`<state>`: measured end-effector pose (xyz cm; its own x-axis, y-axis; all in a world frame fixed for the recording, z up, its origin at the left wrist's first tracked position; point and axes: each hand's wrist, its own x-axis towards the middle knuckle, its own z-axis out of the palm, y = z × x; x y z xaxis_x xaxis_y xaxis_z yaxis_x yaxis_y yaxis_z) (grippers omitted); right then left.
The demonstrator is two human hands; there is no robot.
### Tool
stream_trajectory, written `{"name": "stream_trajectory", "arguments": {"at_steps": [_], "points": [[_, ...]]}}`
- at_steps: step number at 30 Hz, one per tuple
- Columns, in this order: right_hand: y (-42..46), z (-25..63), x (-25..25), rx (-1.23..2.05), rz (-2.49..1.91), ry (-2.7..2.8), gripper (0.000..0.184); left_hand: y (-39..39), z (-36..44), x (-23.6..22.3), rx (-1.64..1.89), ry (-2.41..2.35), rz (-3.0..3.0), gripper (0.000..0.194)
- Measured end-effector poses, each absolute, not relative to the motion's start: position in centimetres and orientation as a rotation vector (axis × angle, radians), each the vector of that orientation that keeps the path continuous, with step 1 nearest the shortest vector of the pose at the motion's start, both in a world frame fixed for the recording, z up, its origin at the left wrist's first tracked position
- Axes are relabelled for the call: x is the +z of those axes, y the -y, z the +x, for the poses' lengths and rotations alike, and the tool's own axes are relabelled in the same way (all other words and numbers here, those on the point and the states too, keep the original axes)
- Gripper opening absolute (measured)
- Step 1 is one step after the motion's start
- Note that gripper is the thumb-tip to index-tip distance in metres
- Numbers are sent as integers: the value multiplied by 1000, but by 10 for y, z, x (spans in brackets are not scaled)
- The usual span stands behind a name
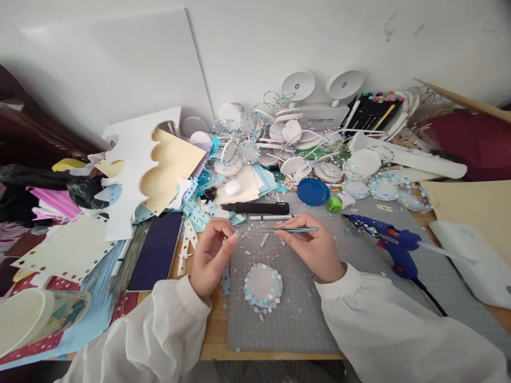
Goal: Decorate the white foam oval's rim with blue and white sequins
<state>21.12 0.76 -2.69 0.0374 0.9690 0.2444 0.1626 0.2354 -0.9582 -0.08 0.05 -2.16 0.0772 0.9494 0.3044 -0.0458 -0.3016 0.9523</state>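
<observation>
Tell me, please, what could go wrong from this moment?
The glue gun lies with its nozzle near the right hand; if hot, it might burn the skin. The tweezers point towards the left hand and could prick it. The decorated disc lies unheld on the mat between two loose sleeves, which might brush it.

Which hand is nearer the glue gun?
Right. The right hand, holding tweezers, is a short way left of the glue gun; the left hand is farther left, beyond the right hand.

A head-worn camera looks forward and down — close above the worktable [215, 340], facing the wall [247, 48].
</observation>
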Motion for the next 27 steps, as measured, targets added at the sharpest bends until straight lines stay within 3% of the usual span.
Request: {"name": "stream_trajectory", "arguments": {"at_steps": [5,9,20,27], "points": [[-15,202,-30,759,-1210,1556,16,-1,-6,-26,1423,-922,1428,10],[-25,192,-30,692,-1183,1664,14,2,-8,-28,1407,-913,1454,30],[-35,182,-30,695,-1221,1711,18,4,-6,-24,1437,-1027,1362,24],[-25,203,-9,796,-1289,1395,22,5,-2,-19,1092,-990,1546,11]]}}
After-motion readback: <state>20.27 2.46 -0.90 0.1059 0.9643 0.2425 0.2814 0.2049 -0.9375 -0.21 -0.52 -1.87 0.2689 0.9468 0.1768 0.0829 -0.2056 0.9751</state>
